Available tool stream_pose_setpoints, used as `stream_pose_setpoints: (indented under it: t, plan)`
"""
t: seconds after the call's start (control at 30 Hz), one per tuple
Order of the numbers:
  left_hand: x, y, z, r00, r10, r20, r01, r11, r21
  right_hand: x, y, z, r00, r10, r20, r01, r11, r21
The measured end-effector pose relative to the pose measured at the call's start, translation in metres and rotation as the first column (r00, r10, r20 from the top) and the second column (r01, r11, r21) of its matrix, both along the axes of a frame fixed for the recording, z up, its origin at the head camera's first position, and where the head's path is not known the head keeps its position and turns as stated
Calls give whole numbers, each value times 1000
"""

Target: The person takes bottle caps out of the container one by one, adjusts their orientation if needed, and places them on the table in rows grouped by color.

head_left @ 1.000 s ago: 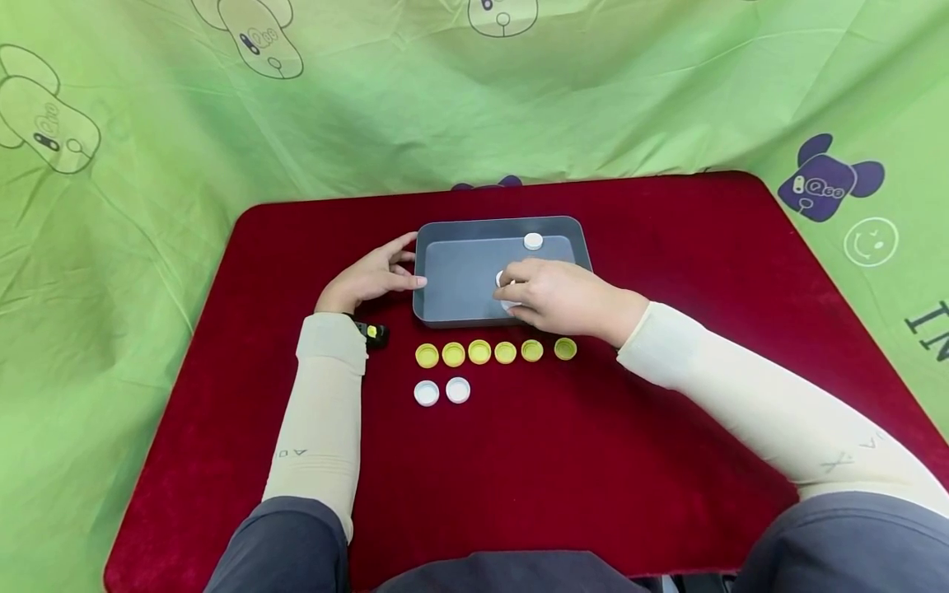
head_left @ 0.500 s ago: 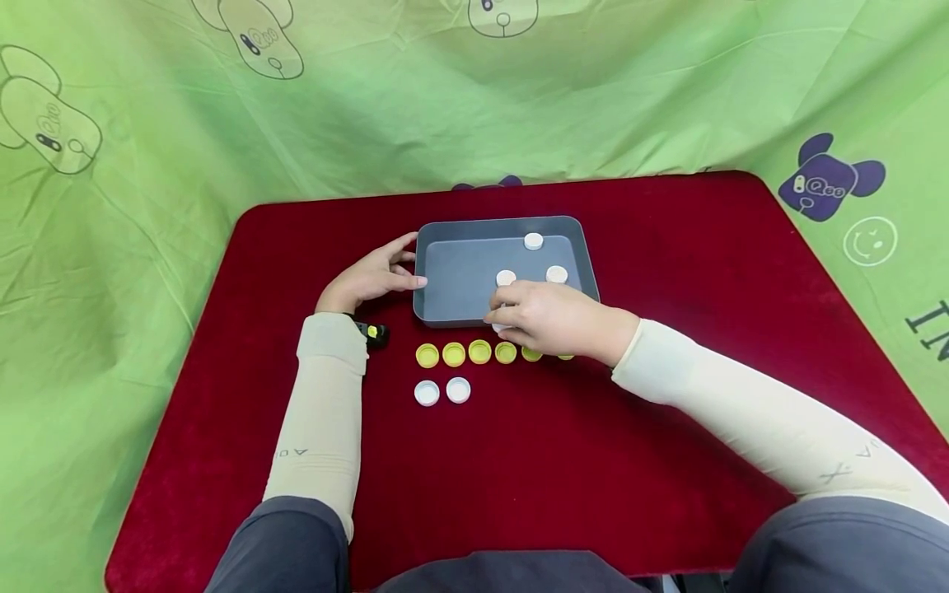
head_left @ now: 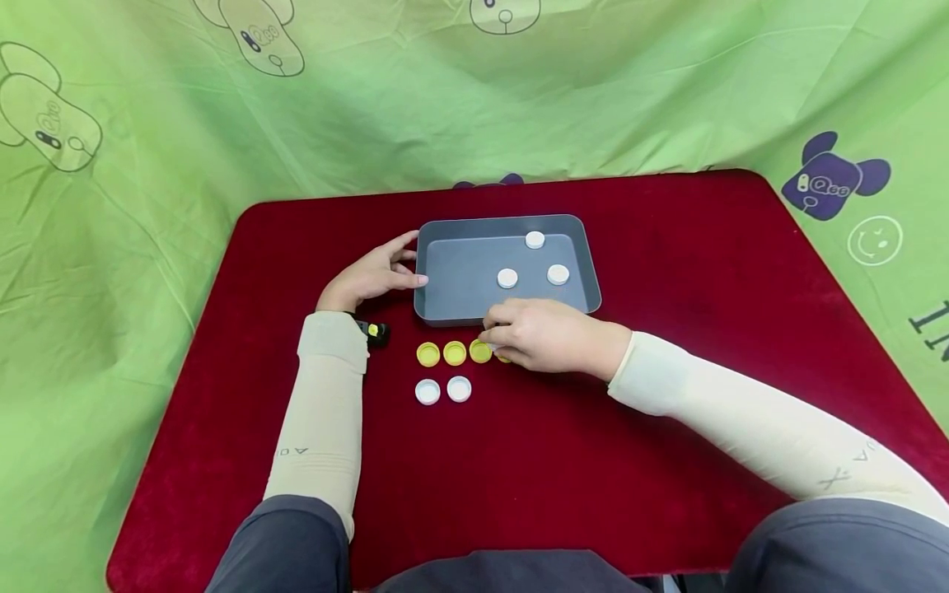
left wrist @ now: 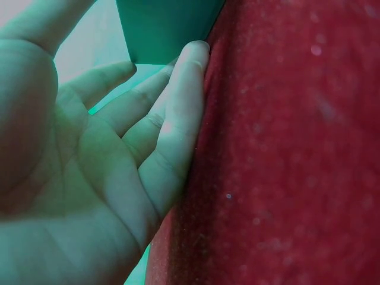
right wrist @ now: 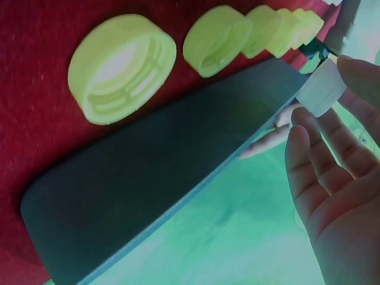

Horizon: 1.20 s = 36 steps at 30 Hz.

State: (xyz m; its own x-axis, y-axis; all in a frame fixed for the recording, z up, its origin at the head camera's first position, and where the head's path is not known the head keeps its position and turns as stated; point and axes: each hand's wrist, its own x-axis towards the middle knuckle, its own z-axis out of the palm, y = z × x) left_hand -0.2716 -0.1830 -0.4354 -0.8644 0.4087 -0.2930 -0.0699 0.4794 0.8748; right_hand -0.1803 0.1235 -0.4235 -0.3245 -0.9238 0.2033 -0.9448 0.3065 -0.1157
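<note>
My right hand (head_left: 544, 335) pinches a white bottle cap (right wrist: 322, 89) between thumb and fingertips, just in front of the grey tray (head_left: 460, 319) and over the row of yellow caps. My left hand (head_left: 371, 273) rests at the tray's left end, its extended fingers (left wrist: 187, 89) against the outer wall and the thumb tip at the rim. Inside the tray lie three white caps (head_left: 507, 278). Yellow bottle caps (head_left: 455, 353) form a row along the tray's near side, hollow side up; the right hand hides some of them. Below that row sit two white caps (head_left: 459, 389), hollow side up.
A dark red cloth (head_left: 593, 478) covers the table. Beside the left wrist a small black device (head_left: 376, 333) shows. Green printed fabric (head_left: 445, 107) hangs behind and at both sides.
My right hand has come out of the tray toward me, carrying a white cap over the near wall to the yellow row. My left hand has stayed at the tray's left end.
</note>
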Motion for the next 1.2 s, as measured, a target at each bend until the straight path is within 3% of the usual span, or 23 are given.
stream_pose_setpoints:
  t: [0.33, 0.67, 1.2]
  plan:
    - [-12, -7, -24, 1000, 20, -23, -20, 1000, 14, 7, -2, -6, 1000, 16, 8, -16, 1000, 2]
    - [-11, -7, -26, 999, 22, -46, -21, 1000, 15, 15, -6, -19, 997, 79, -5, -79, 997, 14]
    - [-13, -7, -26, 999, 18, -33, -17, 999, 31, 24, -9, -22, 994, 105, 1, -105, 994, 5]
